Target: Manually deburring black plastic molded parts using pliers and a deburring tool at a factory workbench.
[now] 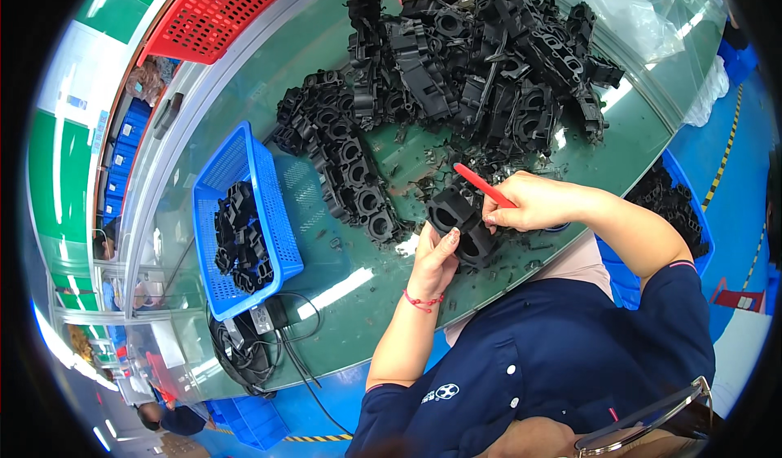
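Note:
My left hand [436, 258] is closed around the near end of a black moulded plastic part [458, 218] with large round openings, its thumb lying over the part. In my right hand [525, 201] is a slim red-handled tool [482, 184], gripped in the fist with its red end pointing up and left. The tool's working end is hidden by my fingers and the part. Both hands are close together above the green table, near its front edge. Small black scraps lie around the part.
A large heap of black plastic parts [489, 59] covers the far table, and a row of similar parts [346, 157] lies left. A blue basket [289, 250] holds more. Cables [244, 360] lie front left. A blue bin [705, 246] stands right, below the table.

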Tool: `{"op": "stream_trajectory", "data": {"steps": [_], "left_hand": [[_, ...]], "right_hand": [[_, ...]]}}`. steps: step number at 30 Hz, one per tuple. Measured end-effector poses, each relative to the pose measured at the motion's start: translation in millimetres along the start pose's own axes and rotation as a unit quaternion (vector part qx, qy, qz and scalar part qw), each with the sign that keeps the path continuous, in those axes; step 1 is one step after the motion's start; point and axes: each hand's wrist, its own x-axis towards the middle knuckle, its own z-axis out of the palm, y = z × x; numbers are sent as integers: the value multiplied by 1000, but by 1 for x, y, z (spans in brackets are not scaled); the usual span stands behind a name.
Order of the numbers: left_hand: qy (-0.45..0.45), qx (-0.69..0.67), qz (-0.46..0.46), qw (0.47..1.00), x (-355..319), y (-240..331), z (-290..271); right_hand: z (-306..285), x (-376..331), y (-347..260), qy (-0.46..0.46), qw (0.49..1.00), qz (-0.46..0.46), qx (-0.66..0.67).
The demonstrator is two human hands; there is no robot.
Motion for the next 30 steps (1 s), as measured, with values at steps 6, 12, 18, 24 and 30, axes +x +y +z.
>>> {"op": "stream_trajectory", "data": {"steps": [6,12,18,24,30], "left_hand": [[29,117,28,992,-2,-7,-3],[-25,109,-16,994,2,-1,5],[-35,115,-28,992,1,0,10],[-15,279,13,960,0,0,10],[-19,390,43,920,-1,3,13]], "right_hand": [[6,1,11,31,996,-52,-57],[4,-4,7,77,993,-22,-90],[-4,-2,-1,119,992,-23,-28],[-4,1,1,105,993,-32,-53],[-6,-1,1,95,989,-39,-108]]}}
